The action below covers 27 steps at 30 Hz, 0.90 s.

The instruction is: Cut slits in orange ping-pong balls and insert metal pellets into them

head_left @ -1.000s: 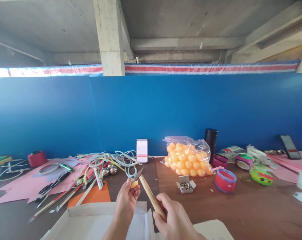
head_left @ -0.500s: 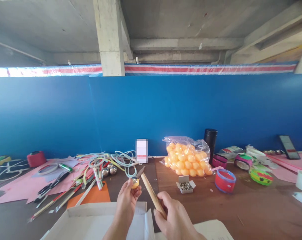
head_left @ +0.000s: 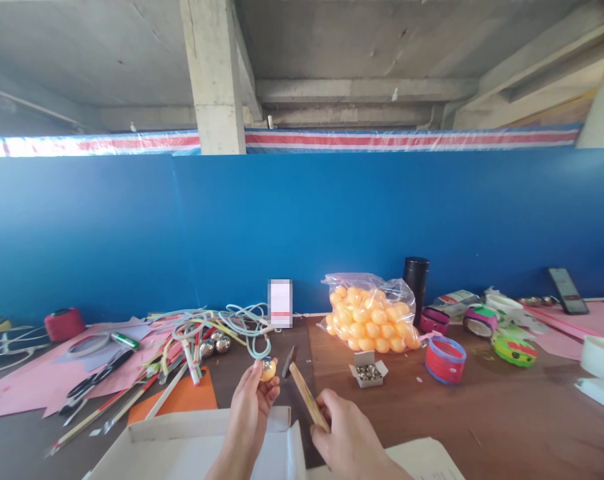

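My left hand (head_left: pixel 255 407) pinches an orange table tennis ball (head_left: pixel 268 371) between thumb and fingers. Part of the ball's upper side is covered in shiny silver metal. My right hand (head_left: pixel 345 430) is wrapped around the wooden handle of a hammer (head_left: pixel 307 395). Its dark head sits just right of the ball, apart from it. A small open box of shiny metal tacks (head_left: pixel 369 373) stands beyond my right hand. Behind it is a clear plastic bag full of orange table tennis balls (head_left: pixel 372 323).
An open white cardboard box (head_left: pixel 182 443) lies under my left forearm. To the left are tangled light-blue cords (head_left: pixel 242 317), silver balls (head_left: pixel 222 344), scissors (head_left: pixel 89 383) and pink paper (head_left: pixel 12 393). A red-and-blue ring (head_left: pixel 445 360) and a black bottle (head_left: pixel 416 287) stand to the right.
The hammer head has moved down and to the right, away from the top of the ball, and its handle has turned. My left hand still holds the ball. The view has shifted slightly.
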Each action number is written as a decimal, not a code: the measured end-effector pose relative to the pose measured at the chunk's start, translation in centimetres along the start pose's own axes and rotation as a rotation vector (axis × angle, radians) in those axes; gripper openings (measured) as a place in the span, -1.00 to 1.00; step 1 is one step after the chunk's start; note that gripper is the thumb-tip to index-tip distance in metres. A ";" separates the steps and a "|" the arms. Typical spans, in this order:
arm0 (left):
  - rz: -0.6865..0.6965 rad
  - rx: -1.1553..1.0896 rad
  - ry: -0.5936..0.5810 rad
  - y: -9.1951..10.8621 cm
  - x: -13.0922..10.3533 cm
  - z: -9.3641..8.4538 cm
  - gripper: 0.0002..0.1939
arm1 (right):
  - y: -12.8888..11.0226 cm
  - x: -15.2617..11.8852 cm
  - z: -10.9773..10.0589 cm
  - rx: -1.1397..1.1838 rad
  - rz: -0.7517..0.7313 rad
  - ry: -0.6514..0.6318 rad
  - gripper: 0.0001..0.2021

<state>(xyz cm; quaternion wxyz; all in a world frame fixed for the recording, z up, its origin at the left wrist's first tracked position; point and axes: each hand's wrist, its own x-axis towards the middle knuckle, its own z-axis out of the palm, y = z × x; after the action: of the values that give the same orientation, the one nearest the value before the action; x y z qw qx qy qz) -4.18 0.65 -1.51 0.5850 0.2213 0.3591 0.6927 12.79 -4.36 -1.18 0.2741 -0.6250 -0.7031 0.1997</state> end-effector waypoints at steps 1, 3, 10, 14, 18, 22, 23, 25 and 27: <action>0.004 0.000 -0.006 0.0 0.0 0.0 -0.86 | -0.1 0.0 -0.1 -0.009 0.006 -0.006 -0.84; 0.008 0.005 -0.017 0.0 -0.1 0.0 -0.85 | -0.3 -0.1 -0.3 -0.025 0.010 -0.011 -0.84; -0.003 0.031 -0.027 -0.1 0.0 -0.1 -0.80 | -0.7 -0.3 -0.8 -0.026 0.031 -0.042 -0.82; -0.003 0.041 -0.027 -0.1 0.0 -0.1 -0.78 | -0.8 -0.3 -0.8 -0.048 0.042 -0.045 -0.82; -0.011 0.037 -0.021 -0.1 -0.2 0.0 -0.79 | -0.4 -0.1 -0.6 -0.089 0.046 -0.045 -0.83; -0.005 0.043 -0.031 -0.2 -0.2 0.0 -0.78 | 0.3 0.2 -0.1 -0.129 0.048 -0.040 -0.83; -0.006 0.046 -0.030 -0.2 -0.1 0.0 -0.78 | 0.3 0.2 -0.1 -0.131 0.048 -0.038 -0.84; -0.008 0.051 -0.026 -0.2 -0.1 0.0 -0.77 | 0.3 0.2 -0.1 -0.129 0.054 -0.036 -0.84; -0.011 0.052 -0.026 -0.3 -0.1 -0.1 -0.77 | 0.2 0.2 -0.3 -0.125 0.062 -0.039 -0.83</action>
<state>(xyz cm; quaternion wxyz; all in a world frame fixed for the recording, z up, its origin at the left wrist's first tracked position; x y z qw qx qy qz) -4.03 0.58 -1.74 0.5876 0.2434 0.3706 0.6769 13.11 -4.19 -1.07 0.2142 -0.6582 -0.6999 0.1759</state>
